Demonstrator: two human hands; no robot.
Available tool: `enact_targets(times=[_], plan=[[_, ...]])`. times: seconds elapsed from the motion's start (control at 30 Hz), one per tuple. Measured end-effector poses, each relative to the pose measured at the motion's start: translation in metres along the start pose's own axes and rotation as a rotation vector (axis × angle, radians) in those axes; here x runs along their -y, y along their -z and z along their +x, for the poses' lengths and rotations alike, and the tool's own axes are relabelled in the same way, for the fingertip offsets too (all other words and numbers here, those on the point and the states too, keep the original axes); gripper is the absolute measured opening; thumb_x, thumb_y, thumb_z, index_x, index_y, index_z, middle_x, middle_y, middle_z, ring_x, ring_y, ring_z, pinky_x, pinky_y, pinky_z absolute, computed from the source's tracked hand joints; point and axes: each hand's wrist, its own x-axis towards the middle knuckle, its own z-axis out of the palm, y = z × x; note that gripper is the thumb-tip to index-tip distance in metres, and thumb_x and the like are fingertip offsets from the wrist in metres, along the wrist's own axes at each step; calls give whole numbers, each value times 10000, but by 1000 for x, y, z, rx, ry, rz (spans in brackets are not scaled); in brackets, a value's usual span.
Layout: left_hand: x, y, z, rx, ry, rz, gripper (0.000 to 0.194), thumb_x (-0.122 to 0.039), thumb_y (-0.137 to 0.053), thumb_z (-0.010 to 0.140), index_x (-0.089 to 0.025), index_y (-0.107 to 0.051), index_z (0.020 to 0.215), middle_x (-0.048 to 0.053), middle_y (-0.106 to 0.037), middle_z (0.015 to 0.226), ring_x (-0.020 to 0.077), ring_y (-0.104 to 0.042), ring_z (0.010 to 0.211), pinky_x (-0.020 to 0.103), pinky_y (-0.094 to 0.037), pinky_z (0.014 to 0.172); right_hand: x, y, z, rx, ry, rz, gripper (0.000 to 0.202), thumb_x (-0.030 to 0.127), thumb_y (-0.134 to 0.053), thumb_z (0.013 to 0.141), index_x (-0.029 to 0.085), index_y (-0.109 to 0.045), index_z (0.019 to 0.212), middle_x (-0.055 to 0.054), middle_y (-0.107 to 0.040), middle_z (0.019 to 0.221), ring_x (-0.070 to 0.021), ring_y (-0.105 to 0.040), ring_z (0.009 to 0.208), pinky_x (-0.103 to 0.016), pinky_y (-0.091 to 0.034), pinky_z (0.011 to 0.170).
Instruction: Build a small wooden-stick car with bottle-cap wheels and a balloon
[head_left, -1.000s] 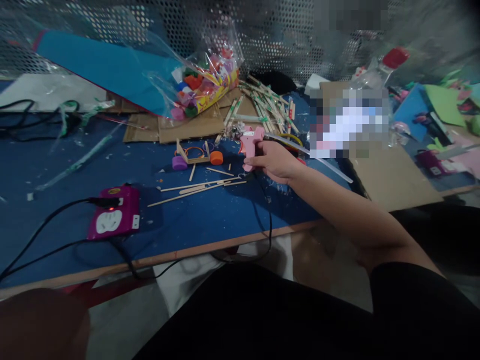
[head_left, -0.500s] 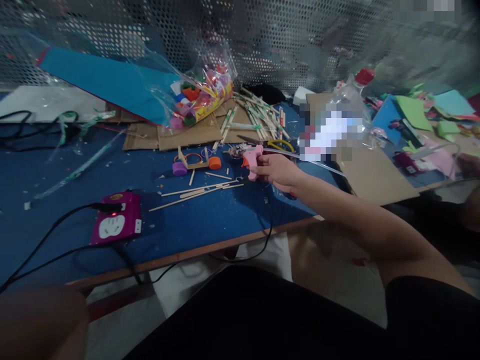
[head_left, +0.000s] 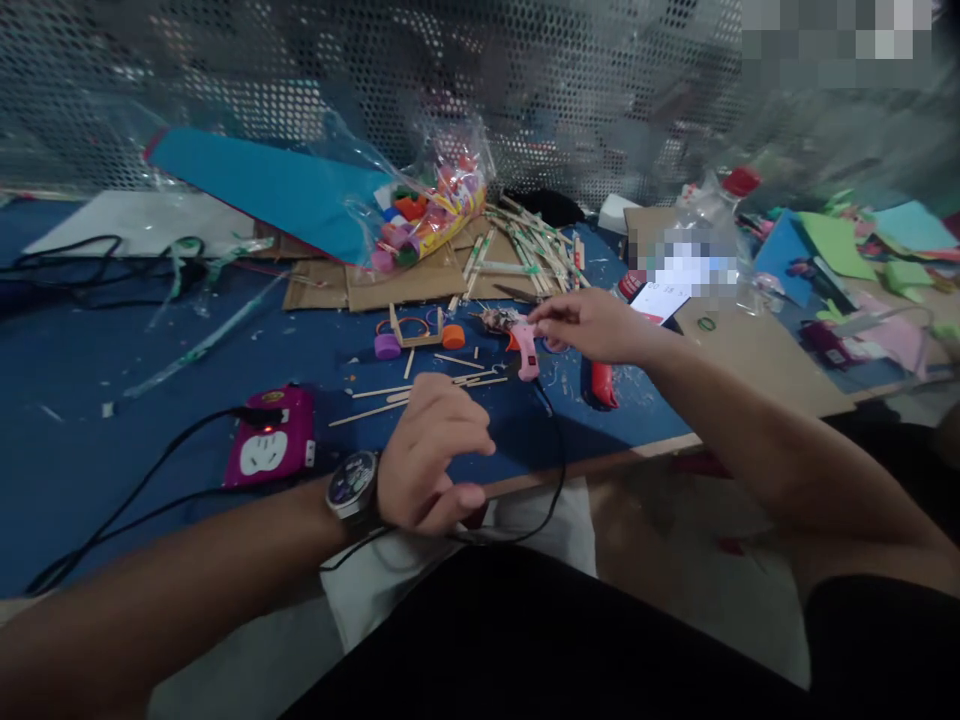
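Observation:
My right hand [head_left: 596, 325] hovers at the back end of a pink glue gun [head_left: 529, 352], its fingers loosely bent and the thumb apart from them. Whether the fingertips touch the gun cannot be made out. The gun lies on the table with its nozzle by a lump of crumpled material [head_left: 496, 320]. My left hand [head_left: 435, 455], with a watch on the wrist, hangs over the table's front edge, empty, fingers loosely curled and thumb apart. Beyond it lie thin wooden sticks [head_left: 394, 395] and a small wooden stick frame [head_left: 420, 340] with a purple cap [head_left: 387, 346] and an orange cap [head_left: 454, 336].
A magenta power socket box [head_left: 274, 440] with black cords sits at left. Behind are cardboard [head_left: 405, 287], a bag of coloured caps [head_left: 442, 215] and a pile of sticks [head_left: 532, 240]. A red-handled tool [head_left: 601, 385] and a lit phone [head_left: 667, 290] lie at right.
My left hand has come in from the lower left to the table's front edge. My right hand has let go of the glue gun's grip. The gun now lies turned, its handle towards me.

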Motion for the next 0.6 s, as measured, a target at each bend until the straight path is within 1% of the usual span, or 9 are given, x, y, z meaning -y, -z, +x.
enact_targets(times=[0.03,0.07,0.17,0.2,0.27,0.37,0.47,0.53,0.6], plan=[[-2,0,3,26,-44,-52,339,-521,-483,1104,-221,-635,1056,57,-694,865,235,-635,842,457,-493,856,9,4,10,-22,100,-83,200,273,-701,992,269,-866,1107,-28,-867,1009,-217,-806,874,-377,-658,909],[-3,-1,5,46,-43,-102,314,-469,-463,1119,-212,-623,1037,53,-682,839,224,-619,812,423,-471,805,19,6,24,-45,191,-145,252,257,-652,1014,265,-860,1157,-47,-869,1114,-240,-809,962,-404,-648,966],[-4,-3,12,138,24,-198,398,-463,-366,1165,-211,-587,950,37,-644,770,195,-544,713,370,-412,698,52,5,79,-106,367,-333,312,252,-594,1038,288,-852,1210,-51,-844,1285,-303,-762,1239,-469,-564,1156],[-3,-4,12,172,24,-207,427,-472,-346,1173,-214,-581,927,30,-637,749,190,-529,689,367,-403,682,63,2,101,-106,399,-381,324,273,-586,1046,311,-847,1235,-38,-833,1327,-316,-732,1312,-483,-531,1201],[-3,-6,10,224,3,-204,466,-482,-328,1181,-220,-575,886,14,-625,709,181,-514,650,367,-391,659,83,-7,144,-76,447,-436,342,306,-579,1048,340,-844,1262,-25,-810,1397,-331,-698,1386,-491,-513,1220],[-2,-7,5,247,-12,-186,517,-499,-313,1187,-226,-565,828,-5,-590,651,173,-495,604,372,-373,621,103,-20,198,-76,455,-558,374,297,-610,996,369,-843,1280,-28,-799,1430,-372,-655,1456,-550,-507,1219],[-2,-7,2,250,-13,-175,549,-503,-306,1190,-227,-559,788,-8,-572,622,174,-488,584,382,-355,593,111,-26,229,-103,471,-607,526,231,-589,960,403,-766,1425,-7,-739,1530,-367,-601,1532,-587,-512,1208],[-2,-7,2,249,-6,-172,555,-502,-315,1188,-226,-559,773,-5,-576,616,174,-491,577,386,-350,588,111,-27,238,-137,508,-577,597,173,-537,964,387,-721,1490,1,-652,1637,-338,-576,1563,-563,-522,1204],[-2,-7,2,251,7,-177,556,-501,-326,1187,-225,-559,764,-3,-581,613,170,-499,574,382,-359,591,107,-31,239,-150,548,-559,631,124,-483,969,347,-699,1518,5,-560,1726,-302,-551,1585,-522,-514,1223]])
